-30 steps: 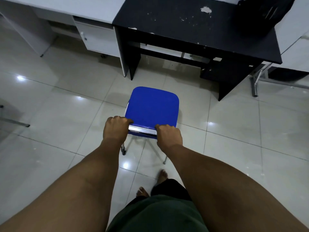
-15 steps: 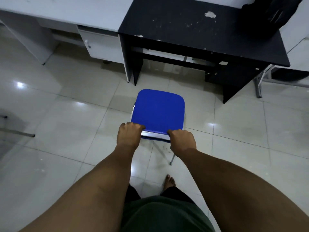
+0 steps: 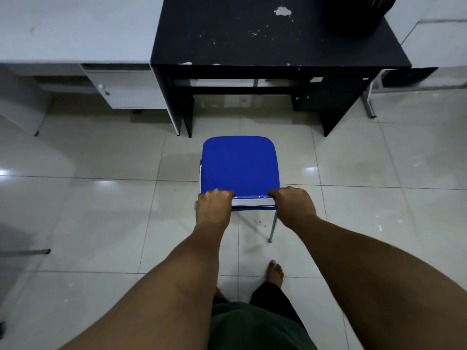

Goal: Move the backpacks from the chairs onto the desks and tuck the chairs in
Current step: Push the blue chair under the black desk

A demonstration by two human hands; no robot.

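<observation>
A blue-seated chair (image 3: 240, 164) with metal legs stands on the tiled floor, facing the open knee space of a black desk (image 3: 252, 39). My left hand (image 3: 213, 207) grips the left end of the chair's backrest top. My right hand (image 3: 293, 205) grips the right end of that same edge. A black backpack (image 3: 353, 13) lies on the far right corner of the black desk, cut off by the frame's top edge.
A white desk (image 3: 75, 29) with a drawer unit (image 3: 126, 89) adjoins the black desk on the left. Another white desk (image 3: 434, 34) with a metal leg (image 3: 369, 104) stands on the right. My bare foot (image 3: 274, 271) is behind the chair.
The chair has been turned and slid so it lines up squarely with the black desk's opening and sits closer to it. Both hands keep their grip on the backrest.
</observation>
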